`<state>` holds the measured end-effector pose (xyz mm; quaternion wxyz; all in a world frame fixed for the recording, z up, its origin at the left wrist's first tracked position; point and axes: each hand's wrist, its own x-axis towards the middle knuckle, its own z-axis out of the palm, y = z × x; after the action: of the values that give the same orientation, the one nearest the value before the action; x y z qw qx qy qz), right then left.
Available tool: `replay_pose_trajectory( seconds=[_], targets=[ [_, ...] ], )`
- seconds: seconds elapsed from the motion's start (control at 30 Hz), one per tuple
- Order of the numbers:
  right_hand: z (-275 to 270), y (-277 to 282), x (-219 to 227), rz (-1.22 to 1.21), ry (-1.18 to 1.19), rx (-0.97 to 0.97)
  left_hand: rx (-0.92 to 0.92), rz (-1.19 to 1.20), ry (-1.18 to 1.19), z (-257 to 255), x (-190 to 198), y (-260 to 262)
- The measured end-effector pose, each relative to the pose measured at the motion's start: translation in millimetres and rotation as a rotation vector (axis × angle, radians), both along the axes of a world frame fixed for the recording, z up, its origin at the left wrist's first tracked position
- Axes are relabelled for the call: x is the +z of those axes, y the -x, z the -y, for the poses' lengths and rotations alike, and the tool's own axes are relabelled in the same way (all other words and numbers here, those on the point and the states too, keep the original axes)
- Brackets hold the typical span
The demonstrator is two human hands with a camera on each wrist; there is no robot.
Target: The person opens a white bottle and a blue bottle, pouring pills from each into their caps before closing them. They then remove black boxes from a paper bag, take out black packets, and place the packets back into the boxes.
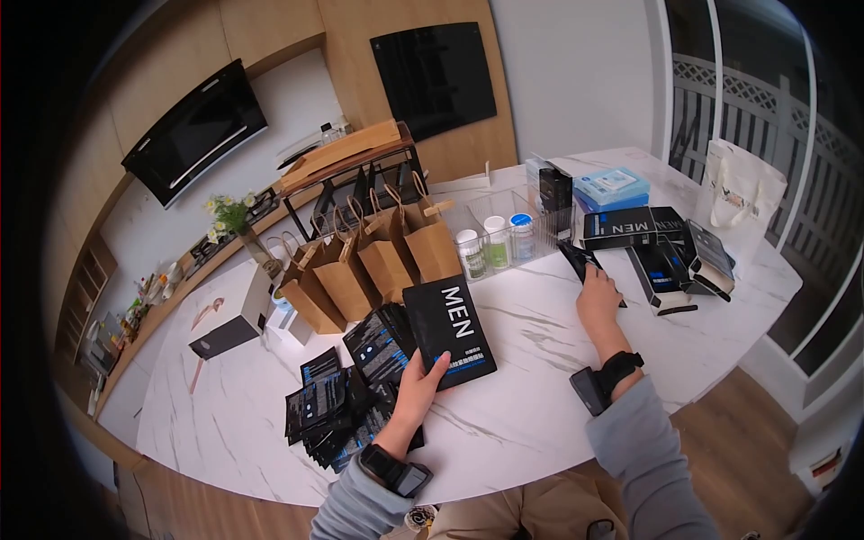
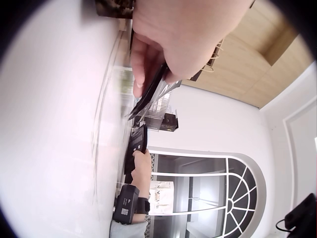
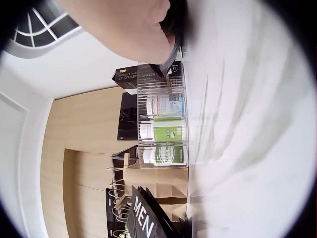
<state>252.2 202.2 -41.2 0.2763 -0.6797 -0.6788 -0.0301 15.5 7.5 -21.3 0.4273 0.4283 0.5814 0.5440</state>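
Observation:
My left hand (image 1: 419, 396) pinches the lower edge of a black packet marked MEN (image 1: 450, 328), thumb on its front, beside a pile of black packets (image 1: 319, 400). In the left wrist view the left hand (image 2: 178, 39) has the packet between thumb and fingers. My right hand (image 1: 600, 304) grips a dark packet (image 1: 579, 261) right of the clear divided organizer (image 1: 544, 236). The right wrist view shows the right hand (image 3: 129, 29) at the top, its fingers around dark material, partly out of frame.
Brown paper bags (image 1: 387, 243) stand behind the pile. Three bottles (image 1: 495, 241) are in the organizer. Black boxes (image 1: 661, 270), blue packs (image 1: 612, 187) and a white bag (image 1: 743, 184) lie or stand at the right. A white box (image 1: 229, 310) sits at the left.

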Motion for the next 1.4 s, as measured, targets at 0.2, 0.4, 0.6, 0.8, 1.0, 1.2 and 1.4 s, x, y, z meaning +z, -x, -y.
replay_pose_trajectory(
  seconds=[0.2,0.4,0.6,0.8,1.0,1.2,1.4],
  targets=[
    [6,4,11,-0.219,-0.184,0.192,0.014,-0.074,-0.09,-5,-15,10],
    [18,24,17,-0.663,-0.175,0.436,0.152,-0.144,-0.414,-9,-15,1],
    [48,46,21,-0.805,-0.198,0.687,-0.068,-0.517,-0.241,-7,-19,18],
    [81,59,31,-0.62,0.23,1.325,-0.085,-0.019,-0.048,-1,-2,1],
    [80,65,14,-0.442,0.351,1.533,-0.046,0.115,0.026,4,8,-2],
    [73,66,14,-0.587,0.295,1.421,0.045,0.114,-0.147,-2,-9,2],
    [67,71,5,-1.106,0.479,1.233,0.048,-0.103,-0.264,2,-2,-1]
  ],
)
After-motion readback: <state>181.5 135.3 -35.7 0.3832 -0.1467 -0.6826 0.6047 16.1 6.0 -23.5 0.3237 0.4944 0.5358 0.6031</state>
